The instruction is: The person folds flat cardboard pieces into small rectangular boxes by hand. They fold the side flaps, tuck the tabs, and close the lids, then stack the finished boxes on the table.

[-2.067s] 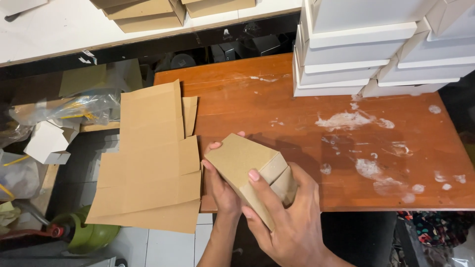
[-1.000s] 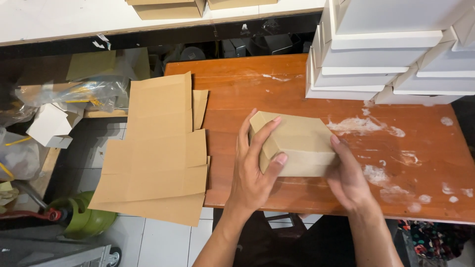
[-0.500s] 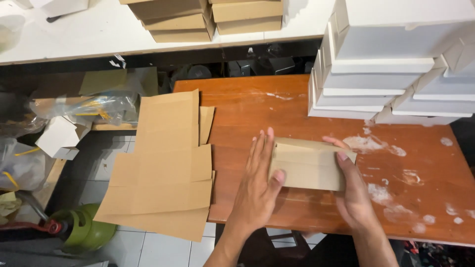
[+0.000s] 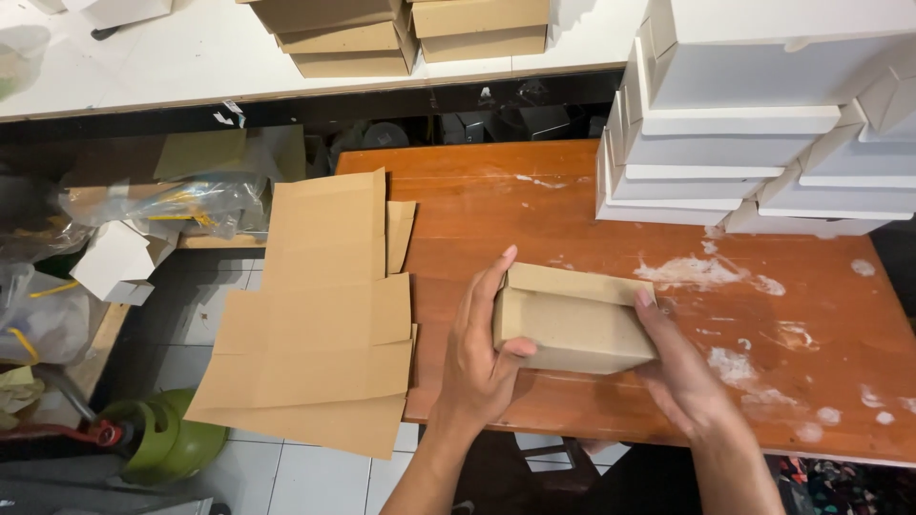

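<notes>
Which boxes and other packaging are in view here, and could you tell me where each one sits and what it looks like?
Small brown cardboard box: held between left hand and right hand over the wooden table.
Flat brown box blanks: stacked, overhanging the table's left edge.
White lidded boxes: stacked at the table's far right.
Brown boxes: stacked on the white counter behind.
Clear plastic bags: crumpled, far left.

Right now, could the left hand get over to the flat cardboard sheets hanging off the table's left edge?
Probably yes. The flat cardboard sheets lie just beside the left hand, with only bare wooden table between. But both that hand and the right hand hold the folded brown box.
</notes>
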